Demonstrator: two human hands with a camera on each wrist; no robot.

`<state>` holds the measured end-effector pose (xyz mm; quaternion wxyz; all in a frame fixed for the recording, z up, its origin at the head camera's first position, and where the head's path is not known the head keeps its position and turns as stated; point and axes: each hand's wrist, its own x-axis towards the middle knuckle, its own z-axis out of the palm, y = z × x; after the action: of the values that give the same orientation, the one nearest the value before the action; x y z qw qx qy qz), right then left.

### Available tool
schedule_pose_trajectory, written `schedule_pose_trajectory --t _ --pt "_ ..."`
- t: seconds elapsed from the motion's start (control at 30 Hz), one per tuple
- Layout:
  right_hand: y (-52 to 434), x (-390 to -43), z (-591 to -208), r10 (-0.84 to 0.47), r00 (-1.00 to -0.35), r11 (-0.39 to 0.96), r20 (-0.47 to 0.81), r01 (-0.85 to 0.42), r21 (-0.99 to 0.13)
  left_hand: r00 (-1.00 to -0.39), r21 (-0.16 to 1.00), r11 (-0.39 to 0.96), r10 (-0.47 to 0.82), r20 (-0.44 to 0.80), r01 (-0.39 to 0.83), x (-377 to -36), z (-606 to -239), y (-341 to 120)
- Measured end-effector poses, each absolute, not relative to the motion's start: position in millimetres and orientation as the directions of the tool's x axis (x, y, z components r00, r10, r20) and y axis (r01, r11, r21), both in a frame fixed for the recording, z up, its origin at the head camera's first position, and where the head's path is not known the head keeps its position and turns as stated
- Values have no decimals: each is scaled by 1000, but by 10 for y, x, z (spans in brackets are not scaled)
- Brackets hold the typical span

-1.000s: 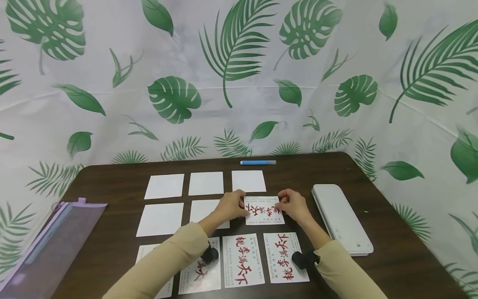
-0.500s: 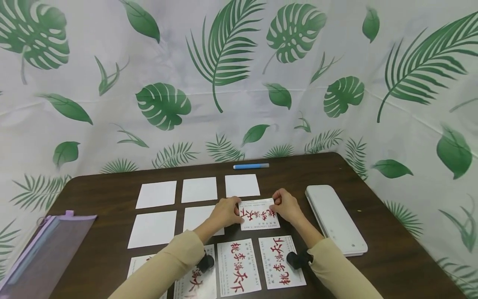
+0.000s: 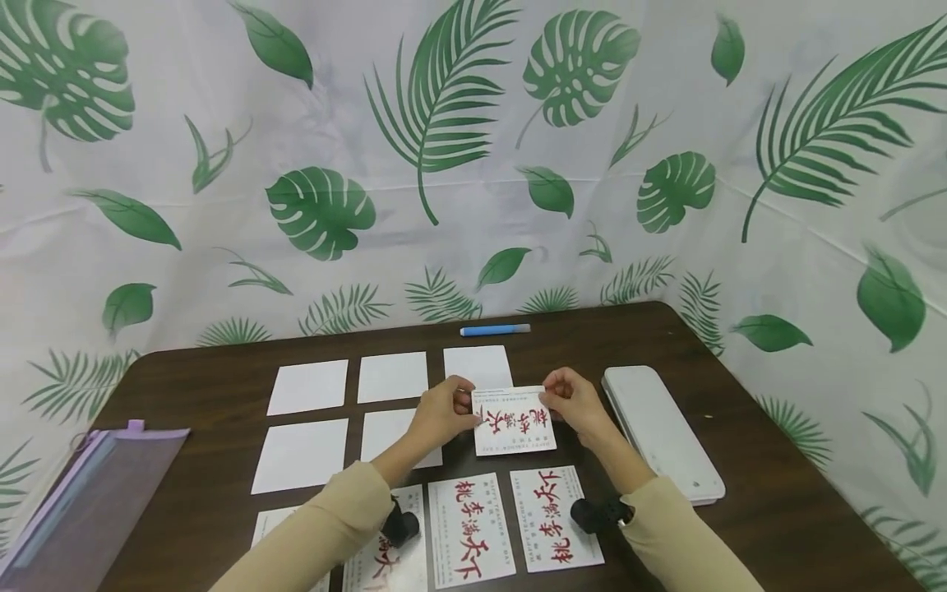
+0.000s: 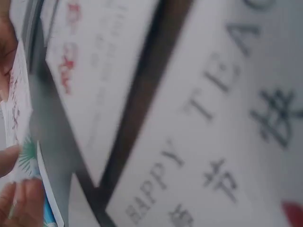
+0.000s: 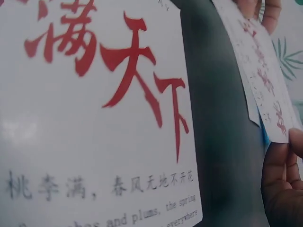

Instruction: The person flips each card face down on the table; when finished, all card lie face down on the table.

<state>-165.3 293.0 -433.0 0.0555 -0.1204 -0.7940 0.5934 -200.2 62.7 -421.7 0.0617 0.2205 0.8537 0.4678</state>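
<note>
In the head view, both hands hold one white card printed with red Chinese characters, its lettering turned sideways. My left hand pinches the card's left edge between thumb and fingers, and my right hand pinches its right edge near the upper corner. The card appears raised off the table with its far edge tilted up, overlapping the bottom of a blank white card. The held card shows edge-on at the left of the left wrist view. In the right wrist view the same card slants at the right.
More blank cards lie in rows at left. Nearest me are printed cards, partly under my sleeves. A blue marker lies at the back, a white case at right, a purple-edged mesh pouch at left.
The head view has shifted slightly. The printed card's far edge has come up from the table, with both hands still pinching its sides.
</note>
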Motion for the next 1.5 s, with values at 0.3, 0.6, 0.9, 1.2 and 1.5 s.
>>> schedule_pose_trajectory --t 0.3,0.6,0.9,1.2,1.5 --pt "2839 -1679 -4260 174 -979 51 -101 112 -992 -930 988 126 342 -132 -94 -2030 -4123 552" --pt "2557 -1578 -4131 319 -948 192 18 45 -980 -946 990 122 306 -106 -72 -2051 -4016 507" --pt "2004 -1373 -3983 47 -957 515 287 -223 -828 -951 995 100 308 -32 -1 -1993 -3790 540" --pt "1948 -1269 -3819 -7 -834 670 551 -413 -617 -934 994 30 346 91 108 -1901 -3558 566" --pt "2205 -1341 -3687 164 -816 682 554 -312 -661 -955 974 45 212 207 221 -1919 -3590 500"
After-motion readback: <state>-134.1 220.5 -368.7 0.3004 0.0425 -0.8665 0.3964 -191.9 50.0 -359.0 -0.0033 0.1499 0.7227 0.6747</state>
